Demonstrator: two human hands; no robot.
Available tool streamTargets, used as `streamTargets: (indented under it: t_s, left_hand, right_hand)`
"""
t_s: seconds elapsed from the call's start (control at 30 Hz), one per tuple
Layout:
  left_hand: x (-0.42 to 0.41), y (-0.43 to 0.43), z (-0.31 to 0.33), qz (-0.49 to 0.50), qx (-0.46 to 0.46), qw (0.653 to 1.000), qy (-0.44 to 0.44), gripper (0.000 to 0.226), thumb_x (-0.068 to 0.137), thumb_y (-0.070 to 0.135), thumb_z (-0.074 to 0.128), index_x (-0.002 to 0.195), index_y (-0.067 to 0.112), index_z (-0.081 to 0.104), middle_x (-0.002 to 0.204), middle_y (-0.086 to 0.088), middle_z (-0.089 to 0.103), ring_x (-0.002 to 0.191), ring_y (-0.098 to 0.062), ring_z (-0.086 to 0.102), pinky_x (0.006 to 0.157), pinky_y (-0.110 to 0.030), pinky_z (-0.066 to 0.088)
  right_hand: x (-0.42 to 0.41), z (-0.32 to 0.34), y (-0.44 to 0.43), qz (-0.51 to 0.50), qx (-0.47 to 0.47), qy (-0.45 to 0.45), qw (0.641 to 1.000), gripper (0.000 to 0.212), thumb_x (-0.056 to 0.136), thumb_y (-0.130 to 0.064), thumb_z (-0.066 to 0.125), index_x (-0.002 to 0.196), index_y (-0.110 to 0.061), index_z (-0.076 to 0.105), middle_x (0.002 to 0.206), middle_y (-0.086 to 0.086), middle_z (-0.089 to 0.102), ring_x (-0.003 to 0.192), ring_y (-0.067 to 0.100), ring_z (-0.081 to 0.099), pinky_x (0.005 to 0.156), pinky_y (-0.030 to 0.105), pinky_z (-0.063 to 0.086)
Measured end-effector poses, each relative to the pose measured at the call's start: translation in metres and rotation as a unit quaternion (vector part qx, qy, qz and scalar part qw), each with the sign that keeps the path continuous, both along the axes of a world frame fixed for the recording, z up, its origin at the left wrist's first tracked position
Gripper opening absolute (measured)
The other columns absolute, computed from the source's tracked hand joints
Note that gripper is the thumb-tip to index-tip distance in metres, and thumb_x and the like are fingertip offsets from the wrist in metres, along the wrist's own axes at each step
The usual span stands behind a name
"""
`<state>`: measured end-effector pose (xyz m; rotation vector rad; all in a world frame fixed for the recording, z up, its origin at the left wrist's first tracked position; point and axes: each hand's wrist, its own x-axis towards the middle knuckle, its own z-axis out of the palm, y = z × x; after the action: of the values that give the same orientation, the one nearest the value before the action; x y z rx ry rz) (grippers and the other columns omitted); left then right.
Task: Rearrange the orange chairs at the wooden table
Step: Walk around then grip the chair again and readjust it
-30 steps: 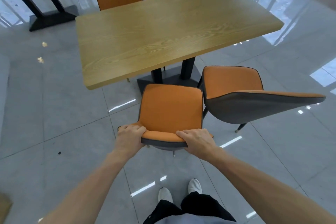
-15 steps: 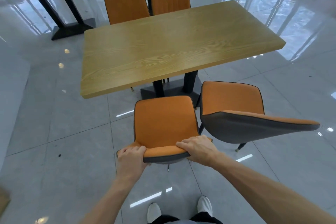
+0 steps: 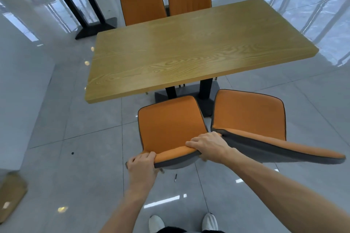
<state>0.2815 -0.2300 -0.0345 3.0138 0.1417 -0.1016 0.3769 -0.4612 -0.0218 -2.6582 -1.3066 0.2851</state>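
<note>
Now both the left hand (image 3: 141,166) and right hand (image 3: 207,145) clench the backrest of one orange chair (image 3: 170,128), seat facing the worktop (image 3: 189,47); four orange chairs total.

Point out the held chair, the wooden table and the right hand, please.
held chair (image 3: 171,126): head view, seat surface.
wooden table (image 3: 189,51): head view, bare top.
right hand (image 3: 207,145): head view, back of hand.

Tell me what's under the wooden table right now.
Under the wooden table: two black posts on a dark base plate, plus thin chair legs. The tabletop hides the far chairs' seats.
</note>
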Motion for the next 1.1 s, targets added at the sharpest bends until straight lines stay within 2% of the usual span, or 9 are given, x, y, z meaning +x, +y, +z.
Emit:
streamTargets:
  t_s: [0.27,0.43,0.57,0.87,0.97,1.03,1.1]
  left_hand:
    - [0.003,-0.005,0.0,0.005,0.017,1.0,-0.003,0.039,0.043,0.027,0.094,0.073,0.022,0.069,0.065,0.002,0.069,0.058,-0.021,0.065,0.06,-0.033,0.046]
    - [0.0,-0.006,-0.001,0.02,0.025,0.999,0.01,0.039,0.045,0.027,0.093,0.075,0.025,0.068,0.067,0.005,0.069,0.061,-0.02,0.065,0.064,-0.034,0.046]
    - [-0.01,-0.012,-0.002,0.04,0.019,0.999,0.026,0.041,0.045,0.019,0.093,0.078,0.023,0.069,0.069,0.004,0.07,0.065,-0.021,0.065,0.066,-0.037,0.049]
    - [0.002,-0.007,0.004,0.049,0.048,0.998,0.011,0.048,0.029,0.011,0.094,0.067,0.023,0.067,0.059,0.003,0.066,0.055,-0.023,0.063,0.057,-0.037,0.046]
    - [0.001,-0.006,0.01,0.041,0.05,0.997,0.032,0.042,0.041,0.014,0.092,0.072,0.023,0.064,0.063,0.003,0.066,0.061,-0.023,0.063,0.06,-0.035,0.043]
    - [0.001,-0.008,0.018,0.031,0.05,0.997,0.049,0.03,0.067,0.029,0.08,0.088,0.024,0.06,0.084,0.005,0.067,0.082,-0.021,0.063,0.072,-0.036,0.042]
    - [0.003,-0.008,0.023,0.015,0.046,0.997,0.066,0.026,0.08,0.041,0.064,0.098,0.025,0.054,0.098,0.005,0.063,0.095,-0.019,0.058,0.082,-0.036,0.041]
  right_hand:
    - [0.004,-0.008,-0.004,0.009,0.008,0.001,1.0,0.03,0.089,-0.02,0.055,0.118,-0.025,0.053,0.097,-0.001,0.067,0.078,0.023,0.062,0.06,0.035,0.05]
    - [-0.002,-0.008,-0.003,-0.013,0.012,-0.001,1.0,0.036,0.088,-0.02,0.057,0.122,-0.025,0.051,0.105,0.001,0.066,0.088,0.026,0.062,0.07,0.041,0.053]
    - [-0.012,-0.012,-0.003,-0.04,0.028,-0.005,0.999,0.033,0.087,-0.015,0.057,0.119,-0.024,0.053,0.102,0.001,0.067,0.087,0.026,0.061,0.077,0.042,0.05]
    - [-0.01,-0.008,0.003,-0.049,0.023,-0.021,0.998,0.038,0.083,-0.013,0.063,0.118,-0.024,0.055,0.104,0.002,0.068,0.086,0.027,0.063,0.078,0.044,0.051]
    - [-0.01,-0.002,0.005,-0.062,-0.006,-0.016,0.998,0.041,0.086,-0.015,0.058,0.125,-0.026,0.051,0.114,0.001,0.064,0.098,0.027,0.059,0.087,0.042,0.046]
    - [-0.013,0.001,0.006,-0.077,-0.033,-0.006,0.996,0.041,0.085,-0.022,0.06,0.125,-0.026,0.05,0.115,0.001,0.063,0.102,0.027,0.056,0.089,0.042,0.043]
    - [-0.015,0.003,0.005,-0.09,-0.051,0.005,0.995,0.04,0.084,-0.03,0.062,0.122,-0.025,0.05,0.112,0.001,0.062,0.103,0.026,0.055,0.09,0.041,0.042]
